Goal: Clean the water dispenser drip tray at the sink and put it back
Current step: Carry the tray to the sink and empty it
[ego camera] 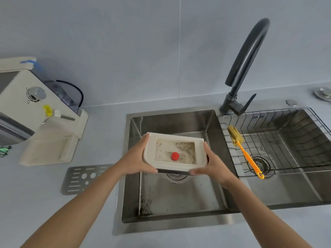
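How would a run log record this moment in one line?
stage: dirty drip tray over left basin | left hand: grips tray's left edge | right hand: grips right edge | brush: in wire basket

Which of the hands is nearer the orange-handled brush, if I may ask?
Right. The right hand grips the drip tray just left of the brush; the left hand grips its far edge.

The grey counter (44, 203) carries a water dispenser (26, 108) left of the sink (170, 120) and a slotted metal plate (80, 178) just beside it.
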Demonstrator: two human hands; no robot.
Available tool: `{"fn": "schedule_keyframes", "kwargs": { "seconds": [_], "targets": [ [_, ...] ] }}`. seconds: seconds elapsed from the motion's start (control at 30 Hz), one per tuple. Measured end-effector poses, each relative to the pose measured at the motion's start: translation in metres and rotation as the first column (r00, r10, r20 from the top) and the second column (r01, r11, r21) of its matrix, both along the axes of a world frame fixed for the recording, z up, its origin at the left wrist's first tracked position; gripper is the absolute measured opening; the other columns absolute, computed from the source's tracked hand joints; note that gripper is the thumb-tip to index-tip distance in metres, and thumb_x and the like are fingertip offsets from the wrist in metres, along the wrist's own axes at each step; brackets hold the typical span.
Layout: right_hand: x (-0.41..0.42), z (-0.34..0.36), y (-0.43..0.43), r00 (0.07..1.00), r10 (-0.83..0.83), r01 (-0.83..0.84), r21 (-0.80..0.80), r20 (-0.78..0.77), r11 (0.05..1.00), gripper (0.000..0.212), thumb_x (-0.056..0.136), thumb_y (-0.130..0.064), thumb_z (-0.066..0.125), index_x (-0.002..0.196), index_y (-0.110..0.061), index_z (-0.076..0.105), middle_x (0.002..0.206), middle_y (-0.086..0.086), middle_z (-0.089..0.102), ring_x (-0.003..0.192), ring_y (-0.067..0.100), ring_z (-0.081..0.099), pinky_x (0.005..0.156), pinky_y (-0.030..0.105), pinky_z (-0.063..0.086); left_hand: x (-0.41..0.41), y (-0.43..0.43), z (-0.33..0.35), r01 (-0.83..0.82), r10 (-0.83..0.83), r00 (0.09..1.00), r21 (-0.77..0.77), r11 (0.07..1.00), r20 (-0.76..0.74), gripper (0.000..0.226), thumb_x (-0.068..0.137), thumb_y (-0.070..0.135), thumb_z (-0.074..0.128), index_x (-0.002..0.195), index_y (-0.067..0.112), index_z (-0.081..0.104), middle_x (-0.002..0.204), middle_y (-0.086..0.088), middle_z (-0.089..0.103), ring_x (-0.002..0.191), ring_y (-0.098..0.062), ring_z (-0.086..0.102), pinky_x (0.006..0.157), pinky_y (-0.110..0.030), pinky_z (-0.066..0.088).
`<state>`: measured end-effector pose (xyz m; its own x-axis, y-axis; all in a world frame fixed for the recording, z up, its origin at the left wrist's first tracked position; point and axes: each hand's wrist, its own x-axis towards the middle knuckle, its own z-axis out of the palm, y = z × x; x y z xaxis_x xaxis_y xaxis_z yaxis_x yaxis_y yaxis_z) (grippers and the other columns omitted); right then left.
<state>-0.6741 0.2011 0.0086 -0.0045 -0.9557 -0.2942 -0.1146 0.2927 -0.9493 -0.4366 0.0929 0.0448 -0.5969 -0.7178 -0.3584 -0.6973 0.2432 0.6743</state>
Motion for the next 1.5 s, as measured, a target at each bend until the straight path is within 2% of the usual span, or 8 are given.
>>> {"fn": "schedule_keyframes", "kwargs": {
  "seconds": [0.3, 0.5, 0.67, 0.9, 1.03, 1.13, 1.27, 1.5],
  "targets": [
    [0.004, -0.007, -0.008, 0.994, -0.009, 0.005, 0.036, 0.112, 0.999, 0.094, 0.046, -0.025, 0.082, 0.130, -0.027, 0.041, 0.123, -0.004, 0.060, 0.114, 0.012, 0.057, 0.072, 0.019, 0.054, 0.001, -0.016, 0.005, -0.025, 0.023, 0.999, 0.098, 0.995, 0.022, 0.112, 0.061, 0.020, 0.081, 0.144, 0.030, 0.006, 0.142, 0.004, 0.034, 0.129, -0.016, 0.036, 0.103, -0.036, 0.042],
    [0.007, -0.016, -0.018, 0.978, -0.036, 0.020, 0.077, 0.204, 0.997, 0.093, 0.044, -0.023, 0.083, 0.129, -0.023, 0.045, 0.124, -0.001, 0.060, 0.117, 0.017, 0.055, 0.092, 0.031, 0.051, 0.000, -0.027, 0.012, -0.042, 0.046, 0.999, 0.144, 0.989, -0.020, 0.094, 0.067, 0.013, 0.078, 0.138, 0.033, 0.019, 0.131, 0.006, 0.042, 0.122, -0.013, 0.040, 0.095, -0.031, 0.047],
    [0.013, -0.019, -0.022, 0.945, -0.025, -0.014, 0.116, 0.326, 0.993, 0.075, 0.050, -0.021, 0.079, 0.120, -0.032, 0.052, 0.119, -0.004, 0.063, 0.113, 0.014, 0.057, 0.090, 0.026, 0.048, -0.006, -0.034, 0.021, -0.048, 0.057, 0.997, 0.167, 0.985, -0.054, 0.084, 0.073, 0.007, 0.071, 0.138, 0.028, 0.022, 0.115, 0.012, 0.043, 0.112, -0.009, 0.040, 0.090, -0.025, 0.045],
    [0.015, -0.026, -0.022, 0.897, -0.139, -0.003, 0.321, 0.420, 0.947, 0.072, 0.050, -0.029, 0.078, 0.112, 0.003, 0.059, 0.107, 0.014, 0.063, 0.094, 0.023, 0.058, 0.077, 0.026, 0.046, -0.023, -0.053, 0.023, -0.094, 0.089, 0.995, 0.125, 0.988, 0.046, 0.081, 0.078, 0.031, 0.067, 0.143, 0.019, 0.021, 0.137, 0.001, 0.040, 0.131, -0.019, 0.035, 0.097, -0.029, 0.034],
    [0.013, -0.023, -0.023, 0.847, -0.229, 0.037, 0.375, 0.481, 0.926, 0.065, 0.055, -0.033, 0.084, 0.105, 0.002, 0.064, 0.090, 0.009, 0.068, 0.084, 0.018, 0.061, 0.073, 0.023, 0.050, -0.035, -0.064, 0.023, -0.095, 0.083, 0.989, 0.100, 0.990, 0.121, 0.082, 0.078, 0.045, 0.062, 0.144, 0.019, 0.021, 0.150, -0.004, 0.029, 0.135, -0.023, 0.033, 0.106, -0.035, 0.030],
    [0.012, -0.019, -0.025, 0.788, -0.339, 0.102, 0.434, 0.513, 0.895, 0.027, 0.088, -0.018, 0.058, 0.108, -0.001, 0.062, 0.087, 0.005, 0.073, 0.087, 0.017, 0.062, 0.077, 0.025, 0.050, -0.043, -0.071, 0.023, -0.092, 0.075, 0.984, 0.106, 0.990, 0.160, 0.072, 0.077, 0.055, 0.058, 0.137, 0.019, 0.038, 0.139, -0.004, 0.046, 0.120, -0.020, 0.047, 0.096, -0.031, 0.036],
    [0.014, -0.014, -0.027, 0.761, -0.436, 0.171, 0.500, 0.481, 0.849, 0.020, 0.090, -0.020, 0.056, 0.101, -0.004, 0.062, 0.096, 0.010, 0.066, 0.088, 0.020, 0.060, 0.080, 0.028, 0.049, -0.051, -0.073, 0.019, -0.096, 0.068, 0.977, 0.134, 0.986, 0.204, 0.058, 0.079, 0.058, 0.051, 0.124, 0.020, 0.052, 0.118, 0.000, 0.055, 0.100, -0.016, 0.050, 0.085, -0.028, 0.036],
    [0.023, -0.013, -0.027, 0.727, -0.565, 0.286, 0.575, 0.391, 0.766, 0.020, 0.090, -0.022, 0.057, 0.095, -0.003, 0.059, 0.089, 0.011, 0.063, 0.078, 0.020, 0.059, 0.073, 0.031, 0.050, -0.048, -0.066, 0.009, -0.166, 0.101, 0.951, 0.206, 0.964, 0.294, 0.095, 0.062, 0.079, 0.047, 0.135, 0.018, 0.041, 0.141, -0.004, 0.042, 0.128, -0.024, 0.041, 0.101, -0.037, 0.033]
  ]
}}
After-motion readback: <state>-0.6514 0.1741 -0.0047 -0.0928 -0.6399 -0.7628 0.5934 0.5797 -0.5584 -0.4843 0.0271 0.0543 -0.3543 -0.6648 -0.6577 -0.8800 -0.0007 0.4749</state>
